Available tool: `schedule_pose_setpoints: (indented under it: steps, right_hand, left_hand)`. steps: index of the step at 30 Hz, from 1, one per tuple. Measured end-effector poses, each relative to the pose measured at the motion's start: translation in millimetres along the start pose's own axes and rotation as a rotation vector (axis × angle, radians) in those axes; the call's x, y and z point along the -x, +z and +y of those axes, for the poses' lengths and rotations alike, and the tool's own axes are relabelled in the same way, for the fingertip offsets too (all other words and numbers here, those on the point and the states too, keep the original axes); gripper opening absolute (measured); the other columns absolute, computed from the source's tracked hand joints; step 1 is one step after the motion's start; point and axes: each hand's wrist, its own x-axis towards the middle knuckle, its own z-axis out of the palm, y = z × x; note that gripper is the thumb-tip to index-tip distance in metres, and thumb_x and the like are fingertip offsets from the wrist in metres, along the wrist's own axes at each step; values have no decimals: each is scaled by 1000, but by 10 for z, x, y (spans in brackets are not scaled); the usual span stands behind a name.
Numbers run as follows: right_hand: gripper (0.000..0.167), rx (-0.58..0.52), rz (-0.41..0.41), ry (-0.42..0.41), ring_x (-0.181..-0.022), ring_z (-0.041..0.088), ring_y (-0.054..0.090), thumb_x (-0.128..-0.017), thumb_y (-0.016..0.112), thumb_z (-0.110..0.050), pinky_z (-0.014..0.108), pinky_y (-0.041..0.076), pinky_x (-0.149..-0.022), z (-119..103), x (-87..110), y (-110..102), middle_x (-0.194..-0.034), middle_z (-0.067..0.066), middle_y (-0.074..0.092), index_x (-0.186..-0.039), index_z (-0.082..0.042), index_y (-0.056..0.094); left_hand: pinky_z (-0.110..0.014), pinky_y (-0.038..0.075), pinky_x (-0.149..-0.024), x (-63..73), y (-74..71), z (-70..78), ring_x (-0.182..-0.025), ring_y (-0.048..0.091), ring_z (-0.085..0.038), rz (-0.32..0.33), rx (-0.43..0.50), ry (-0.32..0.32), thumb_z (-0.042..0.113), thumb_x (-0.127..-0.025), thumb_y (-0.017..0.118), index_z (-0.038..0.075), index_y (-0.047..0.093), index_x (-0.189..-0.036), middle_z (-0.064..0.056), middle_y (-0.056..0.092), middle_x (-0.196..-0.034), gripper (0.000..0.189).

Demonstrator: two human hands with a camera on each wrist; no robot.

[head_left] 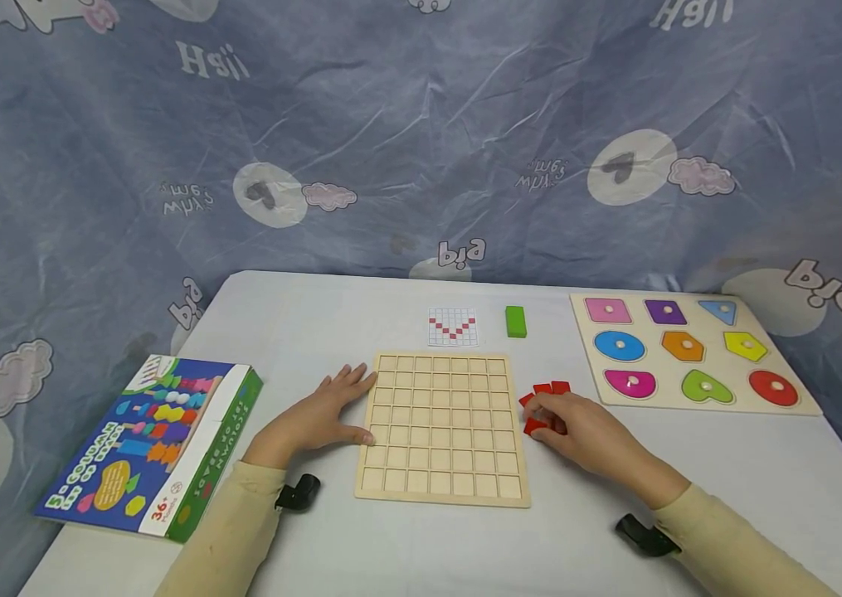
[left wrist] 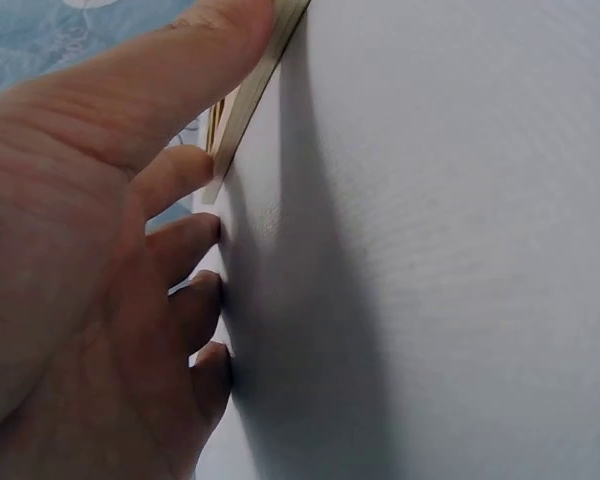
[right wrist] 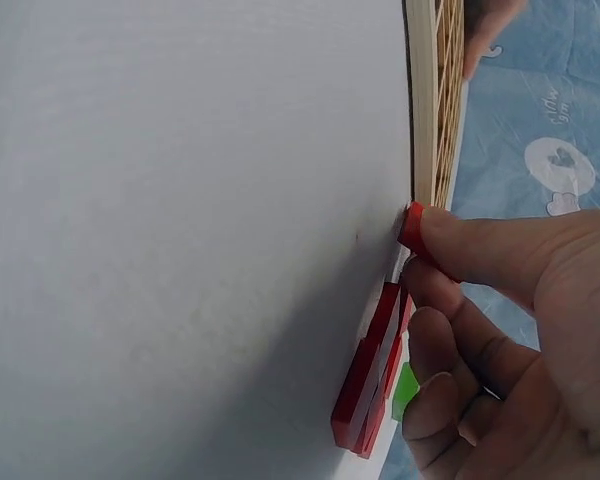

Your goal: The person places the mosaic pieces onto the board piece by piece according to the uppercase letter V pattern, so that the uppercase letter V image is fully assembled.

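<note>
A wooden grid board (head_left: 443,425) lies flat in the middle of the white table. Along its left edge rests my left hand (head_left: 319,421), fingers spread, with thumb and forefinger touching the rim; the left wrist view shows the same contact on the board's side (left wrist: 245,110). My right hand (head_left: 585,427) is just right of the board, among several small red tiles (head_left: 561,387). Between its thumb and forefinger it pinches one red tile (right wrist: 412,230), slightly tilted. Other red tiles (right wrist: 365,385) lie beside the fingers, partly hidden by the hand in the head view.
Behind the board are a pattern card (head_left: 453,327) with a red V and a green block (head_left: 516,322). A shape puzzle board (head_left: 667,398) lies at the right. At the left sits a blue and green toy box (head_left: 144,448). A patterned cloth (head_left: 406,124) hangs behind the table.
</note>
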Motion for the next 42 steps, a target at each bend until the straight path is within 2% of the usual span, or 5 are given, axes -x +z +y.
schedule_pose_setpoints:
  steps: [5,12,20,32,42]
  right_hand:
    - [24,-32,12,6,-68,5,50,-88,81,-16,23,45,-61,-23,0,-8,-73,-15,54,-108,-25,70]
    - [27,-11,42,-3,-79,7,54,-89,79,-10,26,52,-71,-64,-19,-4,-93,-15,65,-113,-23,74]
    - [24,-79,73,-7,-78,5,57,-89,79,-9,24,55,-72,-141,-86,42,-89,-17,65,-110,-20,73]
    - [23,-156,66,-40,-84,5,59,-90,76,-9,28,57,-78,-334,-178,114,-94,-15,67,-109,-22,73]
    - [20,-177,11,-54,-88,6,59,-92,75,-14,27,56,-79,-475,-229,188,-97,-17,67,-108,-26,75]
  left_hand:
    - [-53,5,-126,6,-14,4,-156,4,-36,-16,2,-1,44,-78,84,12,28,-162,-14,14,-169,106]
    - [-53,6,-126,8,-32,24,-156,4,-37,-19,-2,0,44,-79,84,11,28,-162,-16,13,-169,105]
    - [-55,6,-125,6,-29,17,-155,5,-39,-17,-9,5,45,-79,83,10,28,-161,-18,13,-169,106]
    - [-52,4,-126,2,-29,10,-156,2,-36,-34,-21,-10,46,-78,84,12,26,-162,-14,11,-169,107]
    - [-53,4,-126,-6,-25,4,-156,2,-35,-35,-15,6,45,-78,84,11,26,-162,-14,11,-169,108]
